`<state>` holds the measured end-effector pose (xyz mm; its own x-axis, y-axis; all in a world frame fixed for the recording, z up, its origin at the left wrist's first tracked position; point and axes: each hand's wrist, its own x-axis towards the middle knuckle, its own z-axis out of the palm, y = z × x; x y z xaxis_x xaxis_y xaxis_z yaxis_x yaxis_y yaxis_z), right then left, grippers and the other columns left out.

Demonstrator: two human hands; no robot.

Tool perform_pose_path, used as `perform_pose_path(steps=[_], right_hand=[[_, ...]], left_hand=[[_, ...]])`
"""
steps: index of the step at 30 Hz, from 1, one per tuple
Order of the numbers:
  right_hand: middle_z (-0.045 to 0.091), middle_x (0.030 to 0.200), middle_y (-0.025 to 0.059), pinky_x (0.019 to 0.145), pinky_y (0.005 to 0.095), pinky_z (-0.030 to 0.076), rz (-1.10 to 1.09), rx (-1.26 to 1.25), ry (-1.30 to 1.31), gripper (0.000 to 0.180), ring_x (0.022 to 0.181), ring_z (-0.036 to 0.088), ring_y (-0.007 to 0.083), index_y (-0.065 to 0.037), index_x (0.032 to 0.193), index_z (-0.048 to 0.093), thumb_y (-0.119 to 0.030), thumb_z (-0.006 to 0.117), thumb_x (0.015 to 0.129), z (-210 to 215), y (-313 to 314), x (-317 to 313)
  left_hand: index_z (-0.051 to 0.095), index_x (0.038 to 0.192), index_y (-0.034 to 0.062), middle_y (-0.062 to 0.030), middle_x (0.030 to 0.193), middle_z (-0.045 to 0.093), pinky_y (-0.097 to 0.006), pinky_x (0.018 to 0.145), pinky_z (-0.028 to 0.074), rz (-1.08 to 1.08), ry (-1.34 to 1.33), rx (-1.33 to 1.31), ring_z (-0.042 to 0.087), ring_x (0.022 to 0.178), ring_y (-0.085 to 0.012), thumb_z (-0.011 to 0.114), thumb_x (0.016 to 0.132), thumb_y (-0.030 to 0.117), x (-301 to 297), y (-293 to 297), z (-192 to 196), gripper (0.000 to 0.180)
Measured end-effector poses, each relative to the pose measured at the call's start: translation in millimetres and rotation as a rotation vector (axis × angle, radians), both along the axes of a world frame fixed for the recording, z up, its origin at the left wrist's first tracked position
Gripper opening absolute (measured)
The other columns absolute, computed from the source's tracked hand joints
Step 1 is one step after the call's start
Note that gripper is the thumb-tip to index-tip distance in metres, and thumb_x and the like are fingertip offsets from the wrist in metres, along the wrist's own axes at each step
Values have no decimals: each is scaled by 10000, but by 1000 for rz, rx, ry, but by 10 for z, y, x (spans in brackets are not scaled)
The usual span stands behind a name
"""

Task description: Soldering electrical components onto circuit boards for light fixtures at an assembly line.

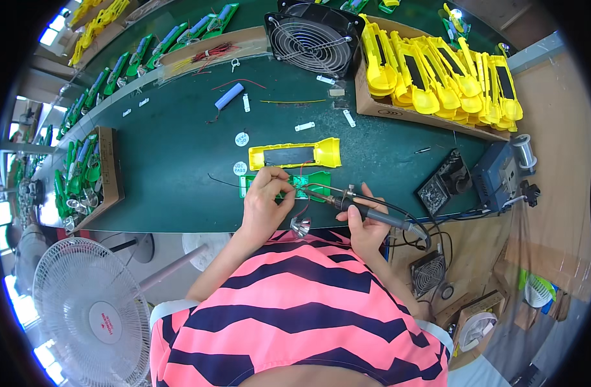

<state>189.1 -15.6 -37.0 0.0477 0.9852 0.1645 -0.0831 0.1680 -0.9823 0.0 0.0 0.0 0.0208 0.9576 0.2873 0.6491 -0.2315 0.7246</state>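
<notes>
At the tabletop's [179,161] near edge, the left hand [264,205] pinches a green half-shell [289,185]; the right hand [363,222] grips a soldering iron [347,203] at its wiring, the yellow half [295,155] unjoined.

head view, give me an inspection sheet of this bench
surface: green mat
job's things: green shell with wires, yellow shell behind it
clutter: blue cell, white tabs, round stickers
hands: left hand pinches at green shell; right hand holds soldering iron, tip on it
cables: iron cord runs right toward station
surroundings: box of yellow shells, box of green parts, black fan, white fan
</notes>
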Motion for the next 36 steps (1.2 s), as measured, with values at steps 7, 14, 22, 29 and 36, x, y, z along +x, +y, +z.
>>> perform_pose_path(steps=[7,14,22,29,36], right_hand=[[618,600,45,1027,406,207,-28,-7,-9,183,712,590,72,0,928,484,-25,572,770,-43,-23,-34],[570,911,153,793,275,468,9,-82,150,207,629,617,133,46,964,478,36,560,774,69,-36,-29],[601,639,82,956,362,342,-68,-72,191,199,611,609,117,23,981,461,-5,537,799,192,-27,37],[602,587,60,1057,409,127,-56,-48,94,182,623,613,108,2,957,457,-4,530,791,159,-73,68],[604,592,59,1046,393,169,-66,-77,171,195,671,620,112,-5,963,470,10,539,781,174,-91,63]], left_hand=[[549,678,-12,-108,854,522,-306,599,452,-17,3,9,554,725,-237,625,607,-54,-28,-9,25,112],[550,675,-10,-108,851,522,-312,609,449,-13,8,-34,551,736,-242,619,609,-52,-23,-7,48,104],[537,659,-14,-115,838,517,-322,614,440,-16,47,-39,539,733,-254,611,602,-54,-14,3,65,102],[528,675,-6,-115,842,509,-331,621,438,-6,60,-62,532,747,-270,612,601,-55,4,3,82,122],[525,750,7,-114,844,511,-335,621,440,-25,32,-96,532,762,-267,623,603,-59,-4,26,124,189]])
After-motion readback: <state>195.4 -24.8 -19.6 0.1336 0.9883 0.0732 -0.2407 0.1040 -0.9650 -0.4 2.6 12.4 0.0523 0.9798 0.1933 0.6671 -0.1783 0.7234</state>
